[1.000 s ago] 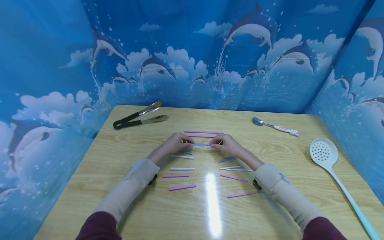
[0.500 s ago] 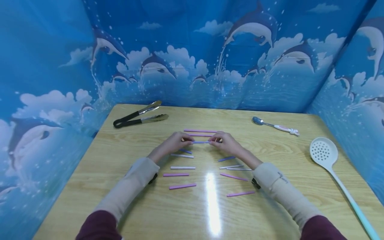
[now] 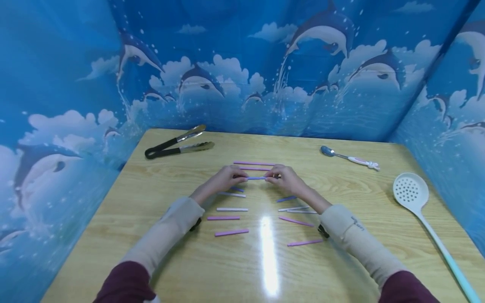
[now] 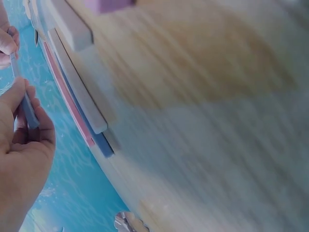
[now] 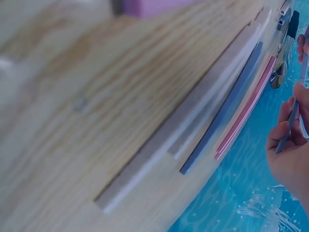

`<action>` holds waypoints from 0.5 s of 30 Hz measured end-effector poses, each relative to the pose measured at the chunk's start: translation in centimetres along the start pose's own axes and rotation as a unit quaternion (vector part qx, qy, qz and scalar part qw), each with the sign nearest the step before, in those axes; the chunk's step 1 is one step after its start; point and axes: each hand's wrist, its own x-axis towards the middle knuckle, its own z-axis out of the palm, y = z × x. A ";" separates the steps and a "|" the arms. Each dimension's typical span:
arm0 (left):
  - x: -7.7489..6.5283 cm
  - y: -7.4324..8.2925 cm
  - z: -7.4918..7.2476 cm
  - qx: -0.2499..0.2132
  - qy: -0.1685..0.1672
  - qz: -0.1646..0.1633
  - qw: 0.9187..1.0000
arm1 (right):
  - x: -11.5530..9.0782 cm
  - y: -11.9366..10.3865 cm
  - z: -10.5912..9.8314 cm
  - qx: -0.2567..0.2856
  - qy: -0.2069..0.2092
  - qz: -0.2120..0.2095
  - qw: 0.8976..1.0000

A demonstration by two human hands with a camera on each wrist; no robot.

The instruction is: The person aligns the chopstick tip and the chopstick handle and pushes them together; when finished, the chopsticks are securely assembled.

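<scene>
My left hand (image 3: 227,178) and right hand (image 3: 285,180) each pinch an end of a thin blue stick (image 3: 256,178) between thumb and fingers. It lies level between them, above the far middle of the table; whether it is one piece or two set end to end, I cannot tell. In the left wrist view the blue stick (image 4: 30,113) runs from the left fingertips toward the other hand. Two long pink sticks (image 3: 254,163) lie just behind the hands. Nearer me are short blue, white and pink sticks, such as a pink one (image 3: 232,232) at left and another pink one (image 3: 305,243) at right.
Black-handled tongs (image 3: 178,143) lie spread at the back left of the wooden table (image 3: 189,269). A spoon (image 3: 349,158) rests at the back right, and a long skimmer (image 3: 411,193) along the right side. A dolphin-print curtain (image 3: 242,63) encloses the table.
Both hands have shifted slightly away from me with the blue stick, still pinching its ends. The head view has moved a little. The sticks on the table lie as before.
</scene>
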 end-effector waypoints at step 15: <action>-0.2 0.4 0.1 -0.027 0.016 -0.005 1.000 | 0.0 0.0 0.4 0.010 0.023 -0.010 1.000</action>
